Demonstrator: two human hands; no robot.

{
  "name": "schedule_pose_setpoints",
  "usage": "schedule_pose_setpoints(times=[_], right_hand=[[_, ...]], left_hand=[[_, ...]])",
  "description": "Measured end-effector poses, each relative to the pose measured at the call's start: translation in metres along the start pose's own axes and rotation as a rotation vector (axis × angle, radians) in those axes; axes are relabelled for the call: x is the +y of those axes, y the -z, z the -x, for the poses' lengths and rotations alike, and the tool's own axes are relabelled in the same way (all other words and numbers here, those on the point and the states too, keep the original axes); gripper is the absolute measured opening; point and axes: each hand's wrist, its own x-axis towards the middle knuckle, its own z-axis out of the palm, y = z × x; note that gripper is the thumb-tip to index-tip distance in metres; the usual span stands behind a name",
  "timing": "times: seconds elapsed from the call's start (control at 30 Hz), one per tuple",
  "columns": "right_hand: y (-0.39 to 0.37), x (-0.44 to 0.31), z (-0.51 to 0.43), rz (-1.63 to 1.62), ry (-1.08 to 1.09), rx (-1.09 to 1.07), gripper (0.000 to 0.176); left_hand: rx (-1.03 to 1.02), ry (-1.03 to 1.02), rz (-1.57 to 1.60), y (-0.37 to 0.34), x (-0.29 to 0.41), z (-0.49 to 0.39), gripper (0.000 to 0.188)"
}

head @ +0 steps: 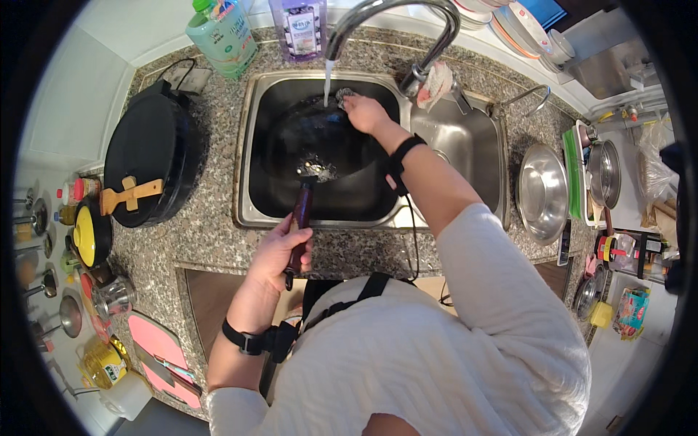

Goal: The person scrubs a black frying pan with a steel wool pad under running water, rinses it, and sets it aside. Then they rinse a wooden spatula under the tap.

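Observation:
My left hand grips the dark brown handle of a black pan, which lies in the left basin of a steel sink. At the pan's far right edge, my right hand holds a metal scouring pad, partly covered by the fingers. Water runs from a chrome faucet into the far part of the pan. Wet, shiny patches show inside the pan near the handle. A pink and white cloth hangs on the faucet's base.
A black electric griddle with wooden utensils on top stands left. Behind the sink are green and purple bottles. A steel bowl sits right. Knives lie on a pink cutting board at lower left.

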Motion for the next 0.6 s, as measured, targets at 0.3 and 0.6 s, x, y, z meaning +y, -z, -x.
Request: schedule_pose_setpoints(times=[0.3, 0.6], right_hand=[[0.012, -0.099, 0.059, 0.244, 0.719, 0.093, 0.031], [-0.008, -0.055, 0.052, 0.020, 0.475, 0.036, 0.034]], left_hand=[[-0.028, 0.026, 0.092, 0.008, 0.020, 0.005, 0.026], [-0.005, 0.034, -0.050, 0.027, 0.002, 0.002, 0.037]])
